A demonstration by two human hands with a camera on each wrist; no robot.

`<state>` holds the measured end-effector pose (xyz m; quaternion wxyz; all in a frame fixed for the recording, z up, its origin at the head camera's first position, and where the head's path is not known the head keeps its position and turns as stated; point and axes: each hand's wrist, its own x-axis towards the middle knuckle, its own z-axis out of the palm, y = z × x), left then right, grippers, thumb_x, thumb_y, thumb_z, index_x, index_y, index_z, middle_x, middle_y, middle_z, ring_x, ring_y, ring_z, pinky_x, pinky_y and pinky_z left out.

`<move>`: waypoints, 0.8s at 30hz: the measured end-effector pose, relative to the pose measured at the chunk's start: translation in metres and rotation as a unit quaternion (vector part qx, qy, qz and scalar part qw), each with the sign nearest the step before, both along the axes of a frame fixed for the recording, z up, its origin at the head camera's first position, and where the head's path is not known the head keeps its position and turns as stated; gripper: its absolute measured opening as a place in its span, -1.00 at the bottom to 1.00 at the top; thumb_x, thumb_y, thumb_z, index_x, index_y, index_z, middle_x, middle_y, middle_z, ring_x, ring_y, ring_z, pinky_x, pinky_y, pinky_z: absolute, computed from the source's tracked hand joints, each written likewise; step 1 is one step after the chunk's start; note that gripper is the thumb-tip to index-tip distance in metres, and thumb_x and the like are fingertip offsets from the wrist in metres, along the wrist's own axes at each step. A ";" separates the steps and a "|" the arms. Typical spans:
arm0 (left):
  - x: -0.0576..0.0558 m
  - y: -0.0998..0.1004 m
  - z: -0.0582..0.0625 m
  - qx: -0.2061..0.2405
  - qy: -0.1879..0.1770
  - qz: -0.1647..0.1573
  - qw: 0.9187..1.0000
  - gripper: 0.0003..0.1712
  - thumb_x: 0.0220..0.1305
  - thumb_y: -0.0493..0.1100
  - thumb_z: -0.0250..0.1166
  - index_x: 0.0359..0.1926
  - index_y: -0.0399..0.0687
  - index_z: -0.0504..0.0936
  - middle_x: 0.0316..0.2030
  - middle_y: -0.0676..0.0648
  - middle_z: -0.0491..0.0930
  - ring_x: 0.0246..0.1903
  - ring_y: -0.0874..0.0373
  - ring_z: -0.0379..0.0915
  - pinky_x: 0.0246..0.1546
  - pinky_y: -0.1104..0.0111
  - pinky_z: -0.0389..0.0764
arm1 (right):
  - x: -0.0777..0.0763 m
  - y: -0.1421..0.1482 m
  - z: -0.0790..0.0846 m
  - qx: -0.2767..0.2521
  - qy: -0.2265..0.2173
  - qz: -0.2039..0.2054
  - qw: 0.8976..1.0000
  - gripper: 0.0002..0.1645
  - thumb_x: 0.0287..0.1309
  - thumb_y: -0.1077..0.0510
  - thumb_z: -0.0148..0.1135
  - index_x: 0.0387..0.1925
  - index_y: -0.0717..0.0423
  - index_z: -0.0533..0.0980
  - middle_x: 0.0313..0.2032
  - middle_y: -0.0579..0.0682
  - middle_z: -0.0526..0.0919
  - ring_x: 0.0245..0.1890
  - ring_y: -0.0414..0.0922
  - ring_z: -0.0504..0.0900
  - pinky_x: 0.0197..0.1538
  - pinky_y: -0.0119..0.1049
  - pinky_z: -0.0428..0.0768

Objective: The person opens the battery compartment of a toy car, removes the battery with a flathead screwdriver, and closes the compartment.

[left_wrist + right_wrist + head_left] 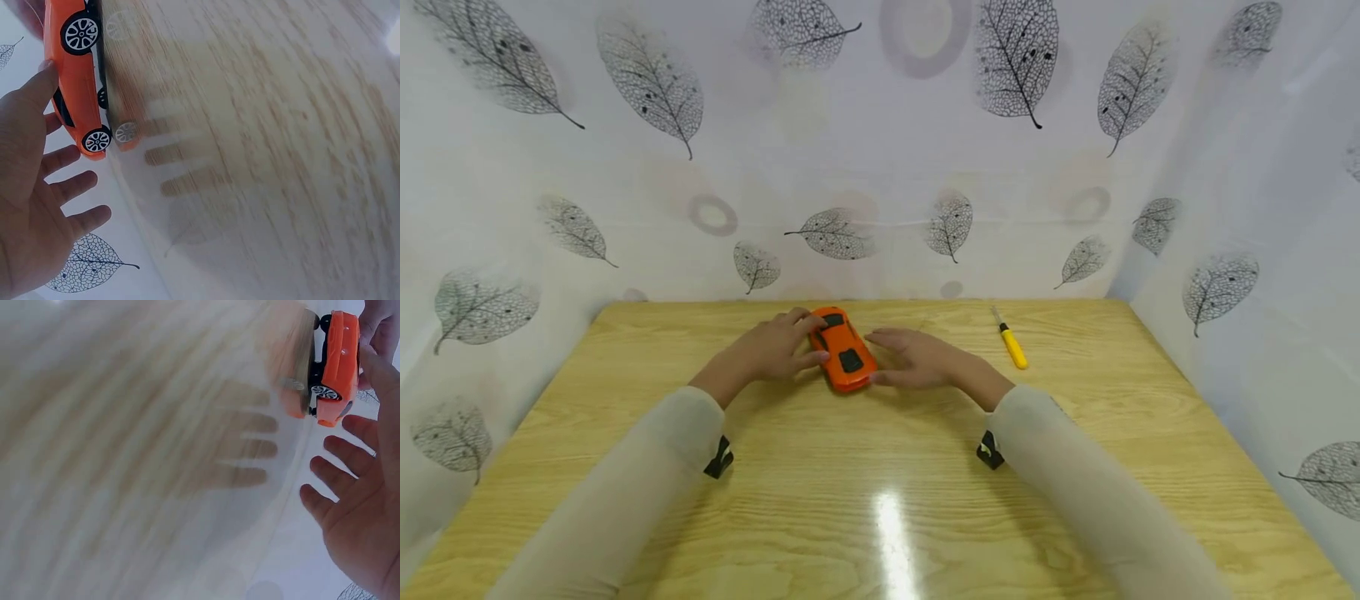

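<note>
Car (844, 343), glossy, curved, left grip (772, 346) touching, wood-grained table (805, 492)

Whether home or lab is unclear; a screened-off work corner, with leaf-print cloth (880, 150) from nine through twelve to three o'clock around a wood-grain desk (812, 517).

One left hand (778, 346), one right hand (917, 358), that's two! One orange toy car (840, 340) between them, one yellow screwdriver (1013, 347) right of the right hand, two sleeves (617, 492) behind, one table (805, 517) beneath!
</note>
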<state>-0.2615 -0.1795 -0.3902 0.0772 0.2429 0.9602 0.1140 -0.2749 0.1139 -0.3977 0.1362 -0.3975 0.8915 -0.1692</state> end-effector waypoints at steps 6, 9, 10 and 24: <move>-0.001 -0.002 -0.002 0.013 -0.004 -0.009 1.000 -0.18 0.48 0.33 0.13 0.50 -0.08 0.28 0.48 -0.31 0.23 0.38 -0.34 0.25 0.34 -0.26 0.33 | 0.006 0.010 -0.009 -0.064 -0.057 -0.054 0.995 -0.17 0.45 -0.18 0.18 0.51 0.21 0.27 0.44 0.16 0.37 0.47 0.12 0.30 0.52 0.01 0.25; -0.002 -0.001 -0.003 0.017 -0.005 -0.009 1.000 -0.17 0.48 0.34 0.12 0.49 -0.10 0.29 0.47 -0.32 0.25 0.37 -0.33 0.27 0.34 -0.25 0.34 | 0.011 0.010 -0.012 -0.090 -0.074 -0.078 0.990 -0.19 0.45 -0.16 0.20 0.50 0.22 0.29 0.42 0.17 0.41 0.44 0.12 0.34 0.48 0.03 0.31; -0.002 -0.001 -0.003 0.018 -0.005 -0.010 1.000 -0.17 0.47 0.34 0.12 0.49 -0.10 0.29 0.47 -0.32 0.25 0.36 -0.33 0.27 0.34 -0.25 0.34 | 0.013 0.010 -0.013 -0.096 -0.077 -0.081 0.989 -0.19 0.45 -0.16 0.20 0.50 0.22 0.29 0.42 0.17 0.41 0.44 0.12 0.34 0.48 0.04 0.33; 0.004 0.018 0.001 -0.007 0.022 0.016 1.000 -0.09 0.38 0.44 0.17 0.41 -0.15 0.37 0.31 -0.35 0.38 0.23 -0.26 0.40 0.23 -0.15 0.50 | 0.031 0.000 -0.024 -0.107 -0.039 -0.066 0.991 -0.15 0.45 -0.10 0.22 0.47 0.38 0.22 0.32 0.24 0.49 0.36 0.08 0.44 0.46 -0.04 0.36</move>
